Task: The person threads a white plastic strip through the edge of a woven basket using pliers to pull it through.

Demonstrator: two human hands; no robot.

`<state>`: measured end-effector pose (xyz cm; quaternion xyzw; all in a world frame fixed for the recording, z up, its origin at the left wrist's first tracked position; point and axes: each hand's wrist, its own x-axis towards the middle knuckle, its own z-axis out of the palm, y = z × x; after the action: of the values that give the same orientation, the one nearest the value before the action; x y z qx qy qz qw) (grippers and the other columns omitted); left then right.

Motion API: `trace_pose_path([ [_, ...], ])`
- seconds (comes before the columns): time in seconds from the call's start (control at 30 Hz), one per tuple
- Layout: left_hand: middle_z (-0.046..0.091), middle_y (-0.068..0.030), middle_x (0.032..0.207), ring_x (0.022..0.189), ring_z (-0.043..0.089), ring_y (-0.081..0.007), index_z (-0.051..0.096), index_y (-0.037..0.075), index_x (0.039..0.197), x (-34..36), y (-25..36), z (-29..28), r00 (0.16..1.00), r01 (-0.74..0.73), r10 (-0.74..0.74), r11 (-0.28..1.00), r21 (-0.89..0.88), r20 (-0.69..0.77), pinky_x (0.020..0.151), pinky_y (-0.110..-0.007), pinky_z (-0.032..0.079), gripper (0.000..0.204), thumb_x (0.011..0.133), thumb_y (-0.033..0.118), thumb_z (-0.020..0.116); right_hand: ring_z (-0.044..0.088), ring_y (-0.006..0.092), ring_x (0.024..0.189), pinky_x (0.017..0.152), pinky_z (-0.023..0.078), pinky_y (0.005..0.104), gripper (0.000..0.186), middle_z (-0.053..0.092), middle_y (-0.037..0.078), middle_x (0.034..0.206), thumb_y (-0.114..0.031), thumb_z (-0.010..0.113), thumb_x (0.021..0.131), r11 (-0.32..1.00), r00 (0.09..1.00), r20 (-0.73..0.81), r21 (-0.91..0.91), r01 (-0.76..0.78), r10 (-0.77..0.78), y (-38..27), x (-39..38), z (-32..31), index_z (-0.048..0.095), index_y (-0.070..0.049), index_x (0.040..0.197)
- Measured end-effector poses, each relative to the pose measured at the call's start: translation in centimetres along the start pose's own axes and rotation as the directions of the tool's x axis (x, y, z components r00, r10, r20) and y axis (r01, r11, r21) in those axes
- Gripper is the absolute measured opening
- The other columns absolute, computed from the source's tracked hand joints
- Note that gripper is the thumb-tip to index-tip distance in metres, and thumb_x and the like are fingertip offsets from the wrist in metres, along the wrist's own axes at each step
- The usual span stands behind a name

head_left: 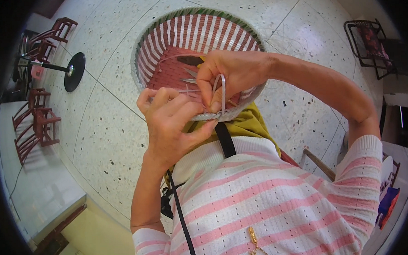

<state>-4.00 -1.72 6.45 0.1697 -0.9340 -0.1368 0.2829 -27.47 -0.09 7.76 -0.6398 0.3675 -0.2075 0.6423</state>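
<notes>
A round woven basket (pixel 200 31) with red and white stripes and a green band below its pale rim rests against my lap. My left hand (pixel 169 122) grips the near rim, its thumb outside and its fingers on the inner side. Just right of it, my right hand (pixel 229 76) pinches a thin pale weaving strip (pixel 223 91), which loops up from the rim. Inside the basket, partly behind my right hand, lies a tool with a dark and yellow handle (pixel 189 60). Pointed metal blades (pixel 190 76) show below it; whether they belong together I cannot tell.
Speckled floor tiles (pixel 107 145) surround me. Small reddish-brown chairs (pixel 44 125) and a round black stand base (pixel 75 71) are on the left. A dark-framed chair (pixel 371 45) stands at the far right. Loose thin strips (pixel 284 44) lie right of the basket.
</notes>
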Motion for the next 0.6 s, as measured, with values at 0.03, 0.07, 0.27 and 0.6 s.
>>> trace_pose_path([
  [0.03,0.067,0.0001,0.085,0.089,0.059,-0.0196,0.069,0.013,0.081,0.1,0.2,0.2,1.000,-0.021,0.021,1.000,0.007,-0.023,0.098,-0.042,0.030,0.026,0.064,0.026,0.085,0.064,0.0057,0.069,0.059,0.050,0.0213,0.011,0.072,0.003,0.079,-0.007,0.081,0.081,0.999,0.999,-0.018,0.008,-0.036,0.036,0.0,-0.3,-0.1,0.075,0.000,0.087],
  [0.07,0.067,0.0001,0.085,0.089,0.059,-0.0196,0.069,0.013,0.081,0.1,0.6,0.4,1.000,-0.022,0.022,1.000,0.005,-0.019,0.098,-0.042,0.030,0.026,0.064,0.026,0.085,0.064,0.0057,0.069,0.059,0.050,0.0213,0.011,0.072,0.003,0.079,-0.007,0.081,0.081,0.999,0.999,-0.021,0.012,-0.036,0.036,0.0,-0.4,-0.1,0.075,0.000,0.087],
  [0.27,0.069,-0.0007,0.087,0.091,0.059,-0.0208,0.070,0.011,0.085,-0.1,1.2,0.8,0.999,0.036,-0.037,0.998,-0.052,-0.024,0.099,-0.042,0.030,0.026,0.067,0.018,0.087,0.066,0.0077,0.077,0.072,0.052,0.0226,0.010,0.074,0.004,0.085,-0.001,0.080,0.076,1.000,1.000,-0.025,0.025,-0.011,0.011,0.5,-0.6,-0.4,0.075,-0.002,0.085],
  [0.6,0.064,-0.0009,0.078,0.081,0.056,-0.0211,0.069,0.011,0.082,-0.2,0.8,0.6,0.999,0.048,-0.049,0.995,-0.086,-0.011,0.089,-0.038,0.033,0.026,0.066,0.019,0.087,0.067,0.0075,0.079,0.072,0.053,0.0230,0.010,0.074,0.003,0.086,-0.005,0.080,0.079,0.998,0.998,0.058,0.058,0.019,-0.022,1.4,-0.1,-0.6,0.075,-0.003,0.088],
])
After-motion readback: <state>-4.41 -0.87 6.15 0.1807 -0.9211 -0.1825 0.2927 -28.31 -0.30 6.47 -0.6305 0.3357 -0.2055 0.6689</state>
